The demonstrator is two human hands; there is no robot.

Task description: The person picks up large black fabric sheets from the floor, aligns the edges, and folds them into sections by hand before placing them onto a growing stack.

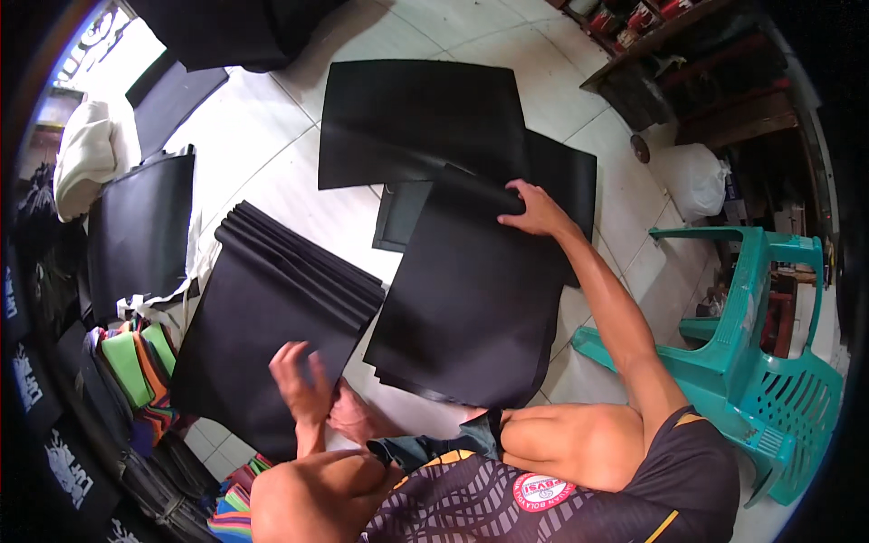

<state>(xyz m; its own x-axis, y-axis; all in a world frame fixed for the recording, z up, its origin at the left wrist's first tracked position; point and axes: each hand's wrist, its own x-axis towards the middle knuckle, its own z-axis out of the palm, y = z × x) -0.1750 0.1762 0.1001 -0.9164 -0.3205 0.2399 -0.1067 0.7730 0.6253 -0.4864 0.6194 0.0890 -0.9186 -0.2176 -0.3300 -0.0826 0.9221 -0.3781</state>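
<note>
Black leather-like sheets lie in piles on the tiled floor before me. My right hand (538,210) curls its thumb and fingers around the far edge of the top black sheet (466,290) on the middle pile. My left hand (301,385), slightly blurred, hovers with fingers apart over the near right part of the left pile (253,330), holding nothing. Several folded or overlapped edges show as ridges along that pile's far side. Another wide black sheet (416,118) lies beyond the middle pile, partly over a dark framed panel (398,217).
A green plastic chair (747,362) lies tipped at the right, near a white plastic bag (692,181) and a shelf. On the left are a white bundle (86,158), another black sheet (140,226) and colourful folded pieces (128,371). More black material (231,32) stands at the back.
</note>
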